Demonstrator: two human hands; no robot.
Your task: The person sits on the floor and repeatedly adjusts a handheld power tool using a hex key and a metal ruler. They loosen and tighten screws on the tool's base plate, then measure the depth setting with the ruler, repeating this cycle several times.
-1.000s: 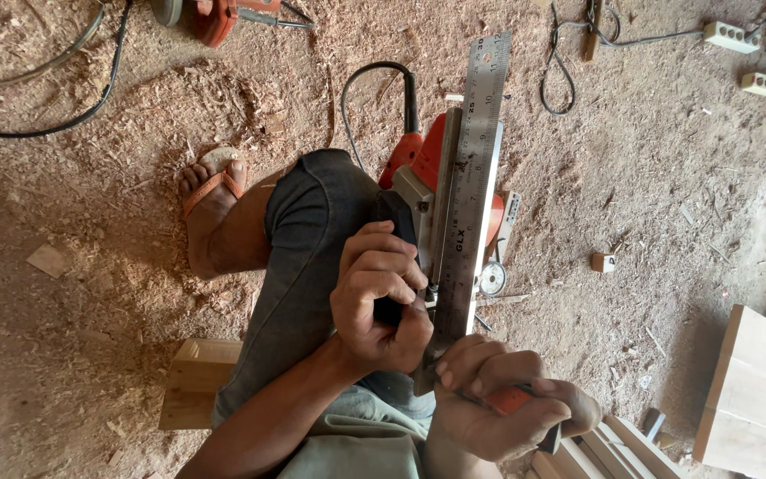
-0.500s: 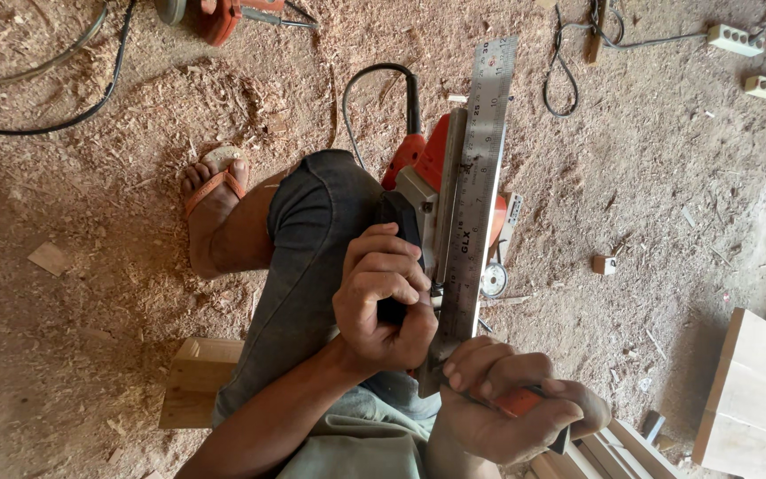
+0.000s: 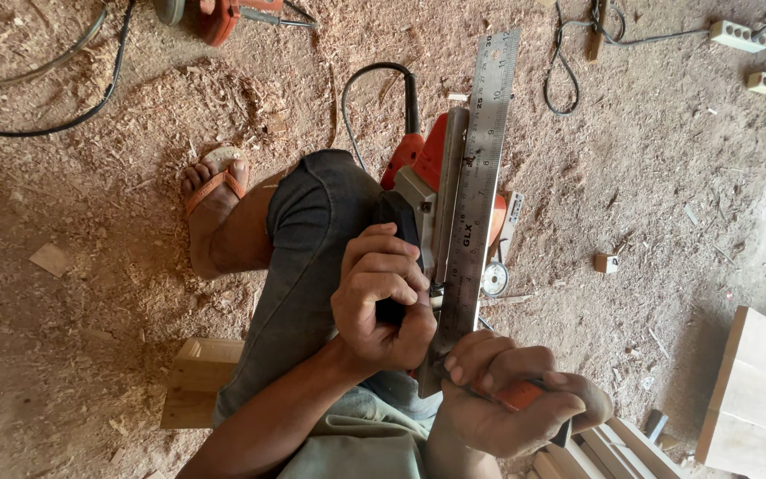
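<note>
The left hand [image 3: 381, 297] is wrapped tight around the black handle of a red power planer [image 3: 427, 191], which rests upside down on the person's raised knee [image 3: 325, 200], its flat metal sole facing up. A steel ruler [image 3: 480, 168] lies lengthwise along that sole, touching it, with its far end reaching past the tool toward the top of the view. The right hand [image 3: 511, 399] sits just right of the left, near the bottom edge. Its fingers are curled closed around an orange-handled tool [image 3: 520, 395], probably a screwdriver, though most of it is hidden in the fist. The fingertips press against the near end of the ruler.

The planer's black cord [image 3: 374, 80] loops away on the far side over the sawdust-covered floor [image 3: 90, 293]. The person's foot in an orange sandal [image 3: 210, 191] is planted on the floor to the left of the knee. A wooden block [image 3: 197, 381] lies low on the left, under the thigh. A small round gauge [image 3: 494, 278] sits on the floor just right of the planer, and a tiny wooden cube [image 3: 606, 263] lies farther right. Pale boards [image 3: 755, 399] stand at the near right. White power sockets [image 3: 755, 58] lie at the far right, and another red power tool [image 3: 214, 13] is at the far left edge.
</note>
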